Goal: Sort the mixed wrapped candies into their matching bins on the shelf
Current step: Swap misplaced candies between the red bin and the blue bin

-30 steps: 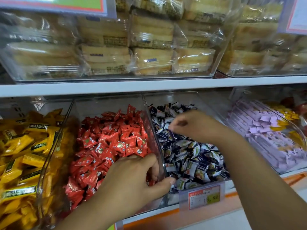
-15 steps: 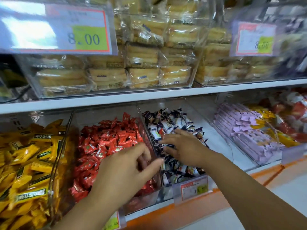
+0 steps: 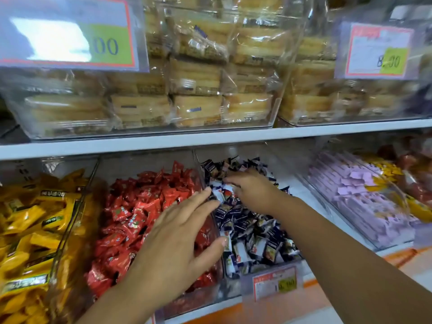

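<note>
- Left hand (image 3: 173, 249): fingers (image 3: 198, 202) straight and spread wide, holding nothing, above the red candies (image 3: 140, 206) in their bin.
- Right hand (image 3: 254, 192): fingers bent down among the dark-blue candies (image 3: 252, 235) in the neighbouring bin; grasp could not be told.

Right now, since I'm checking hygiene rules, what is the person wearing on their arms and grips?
The left grip and right grip are bare hands: no gloves, no rings that show. The left forearm and right forearm are bare to the frame edge, with no sleeve, watch or bracelet in view.
</note>
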